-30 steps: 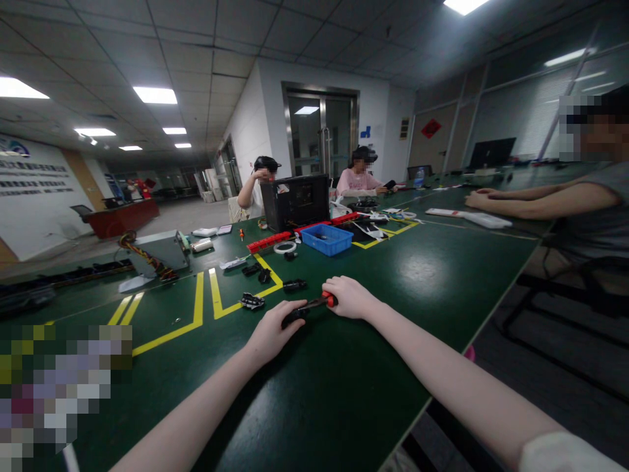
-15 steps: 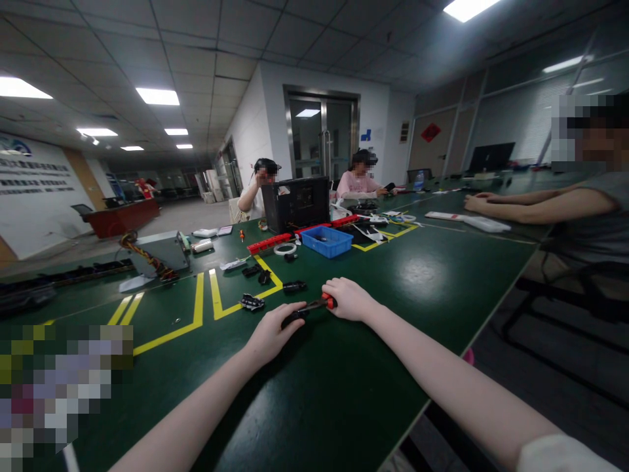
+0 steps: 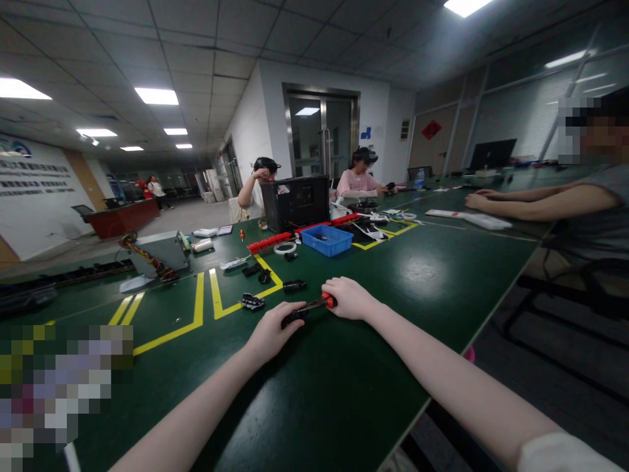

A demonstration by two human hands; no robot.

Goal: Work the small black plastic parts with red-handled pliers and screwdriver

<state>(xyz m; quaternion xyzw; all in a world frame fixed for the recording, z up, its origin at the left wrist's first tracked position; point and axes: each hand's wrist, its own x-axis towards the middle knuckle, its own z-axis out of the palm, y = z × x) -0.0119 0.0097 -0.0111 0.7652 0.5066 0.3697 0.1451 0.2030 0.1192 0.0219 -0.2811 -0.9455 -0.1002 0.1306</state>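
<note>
Over the near part of the green table (image 3: 407, 314), my left hand (image 3: 272, 331) is closed on a small black plastic part (image 3: 293, 317), pinched between thumb and fingers. My right hand (image 3: 350, 299) is wrapped round the red handles of a pair of pliers (image 3: 314, 304). The metal jaws of the pliers point left and reach the black part; whether they grip it is too small to tell. Just beyond my hands lies another black part (image 3: 295, 286). A black and silver piece (image 3: 252, 301) rests left of it, near the yellow tape.
A blue bin (image 3: 327, 244) stands ahead, beside a red strip (image 3: 269, 243) and a white ring of cable (image 3: 285, 248). Behind them is a black computer case (image 3: 297, 203). A power supply (image 3: 162, 255) with loose wires sits at left. Other people sit across and at right.
My hands, the pliers and the black part look the same as before. Far back at left, a standing person in a white top has come into view.
</note>
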